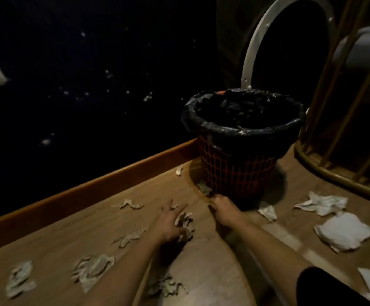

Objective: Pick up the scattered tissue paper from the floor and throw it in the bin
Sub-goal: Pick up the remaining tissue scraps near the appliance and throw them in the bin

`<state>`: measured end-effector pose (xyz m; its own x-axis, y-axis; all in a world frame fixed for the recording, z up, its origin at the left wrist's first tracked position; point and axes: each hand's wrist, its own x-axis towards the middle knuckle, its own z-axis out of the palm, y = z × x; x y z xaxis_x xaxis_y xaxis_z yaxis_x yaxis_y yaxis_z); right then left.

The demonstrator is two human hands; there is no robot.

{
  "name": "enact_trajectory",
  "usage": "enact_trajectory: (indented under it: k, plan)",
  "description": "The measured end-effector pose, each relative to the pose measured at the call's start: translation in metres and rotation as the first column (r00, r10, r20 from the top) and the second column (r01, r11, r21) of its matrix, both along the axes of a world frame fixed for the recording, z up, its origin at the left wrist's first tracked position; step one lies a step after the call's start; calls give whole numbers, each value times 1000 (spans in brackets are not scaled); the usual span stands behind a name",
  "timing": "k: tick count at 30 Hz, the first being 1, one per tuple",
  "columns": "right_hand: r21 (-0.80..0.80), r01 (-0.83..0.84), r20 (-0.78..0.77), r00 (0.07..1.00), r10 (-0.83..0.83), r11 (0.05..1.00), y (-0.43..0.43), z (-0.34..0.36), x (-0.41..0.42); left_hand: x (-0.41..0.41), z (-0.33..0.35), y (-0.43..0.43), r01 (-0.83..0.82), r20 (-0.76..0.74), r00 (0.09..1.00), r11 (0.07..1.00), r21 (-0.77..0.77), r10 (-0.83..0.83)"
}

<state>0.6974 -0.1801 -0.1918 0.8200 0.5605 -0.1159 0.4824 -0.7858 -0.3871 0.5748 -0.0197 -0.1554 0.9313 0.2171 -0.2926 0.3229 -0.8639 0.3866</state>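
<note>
Bare floor (212,259) lies open before the bin (241,168), hemmed by skirting board (113,180) left and seemingly a cane frame (345,184) right.

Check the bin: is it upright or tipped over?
Upright. The bin stands on its base on the floor, the mouth of its black liner facing up.

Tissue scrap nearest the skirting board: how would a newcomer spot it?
Find the red mesh bin, black-lined. Left of its base, close to the wooden skirting board, lies one tissue scrap. It is the smallest piece, alone, farther back than the crumpled piece at the bin's foot.
</note>
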Motion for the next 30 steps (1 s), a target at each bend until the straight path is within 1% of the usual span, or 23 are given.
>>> enact_trajectory:
  k: [2,3,4,5,6,8,9,10,11,12,13,15,16,18,19,20,21,23,24,25,27,29,30]
  plan:
    - [-51,66,27,998,-64,997,1,-23,4,3,-16,0,-9,-66,998,1000,-25,7]
    - [-53,112,63,992,-109,992,2,-30,2,4,-23,0,-6,-74,997,1000,-16,5]
    - [-60,143,138,981,-134,988,4,-36,-3,4,-26,-2,8,-56,998,1000,15,-7]
    - [-72,145,232,965,-125,987,7,-40,-10,4,-30,-3,16,-9,1000,999,45,-15]
    - [-89,122,277,956,-93,989,9,-41,-19,3,-33,-4,20,72,997,998,56,-24]
    - [-51,82,333,941,-60,995,13,-37,-30,-1,-34,-6,-7,218,976,1000,30,1]
    - [-39,30,269,963,-18,999,18,-34,-30,-5,-33,-8,-26,250,968,1000,10,23]
    - [9,-21,232,973,18,1000,24,-28,-28,-9,-31,-8,-41,261,964,999,-5,41]
    - [52,-44,222,975,32,998,31,-21,-24,-13,-29,-7,-54,261,964,998,-20,57]
    - [90,-49,249,968,25,995,40,-16,-16,-18,-26,-5,-72,263,961,997,-35,79]
    - [101,-22,271,963,-6,995,49,-11,-7,-23,-24,0,-95,265,959,995,-45,103]
    - [10,69,257,964,-70,998,67,-9,12,-35,-16,13,-146,295,944,989,-38,150]
    - [-37,101,216,972,-90,994,74,-7,17,-41,-13,22,-176,321,931,984,-30,176]
    - [-65,126,162,980,-114,990,78,-6,12,-58,-8,44,-260,379,888,964,-52,260]
    - [-48,143,170,976,-133,988,76,-5,3,-69,-5,56,-314,394,862,946,-79,320]
    - [-20,160,221,963,-152,987,74,-6,-5,-80,-1,66,-369,403,835,924,-96,375]
    - [50,165,265,949,-172,985,71,-7,-17,-93,1,78,-419,403,813,903,-96,421]
    - [190,80,282,950,-132,979,68,-10,-44,-118,2,97,-504,341,800,861,-62,493]
    - [224,39,274,956,-101,974,71,-13,-54,-131,-1,106,-530,278,810,848,-27,516]
    - [252,33,208,974,-87,967,74,-16,-65,-144,-5,113,-546,199,821,838,1,535]
    - [322,104,-6,994,-108,941,81,-13,-79,-165,-14,121,-548,53,834,836,-17,549]
    - [389,165,-189,977,-97,906,84,-2,-95,-177,-21,115,-498,-21,867,867,-11,498]
    - [422,158,-240,969,-58,893,83,4,-105,-181,-23,108,-472,-11,882,882,21,472]
